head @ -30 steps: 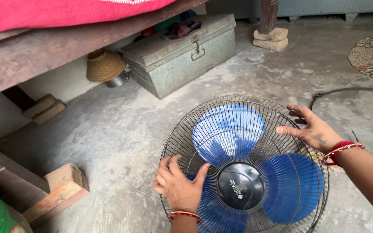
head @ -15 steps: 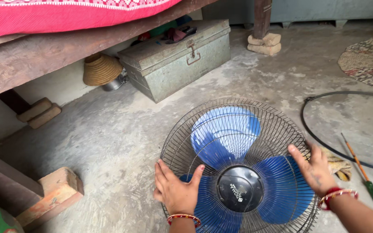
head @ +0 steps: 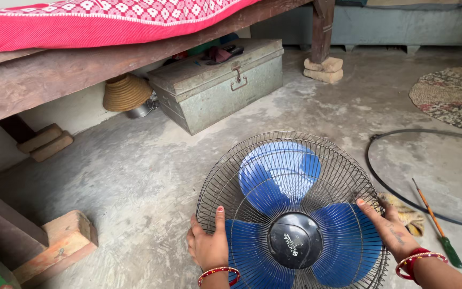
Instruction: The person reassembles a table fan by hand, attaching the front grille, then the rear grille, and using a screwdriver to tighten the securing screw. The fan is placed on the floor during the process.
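1. On the concrete floor point(head: 135, 176), near centre, a wire fan guard point(head: 290, 214) lies flat over blue blades point(head: 279, 171).
2. Left hand point(head: 208, 247) clasps the guard's near-left rim, thumb up on the wires.
3. Right hand point(head: 391, 227) rests open on the right rim, gripping nothing.
4. The guard sits between both hands, each equally close; a screwdriver point(head: 437, 225) lies right of it

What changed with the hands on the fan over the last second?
The right hand slid down the fan grille rim from its far right side toward the person. The left hand shifted outward, now gripping the left rim. The fan, metal trunk and screwdriver stayed put.
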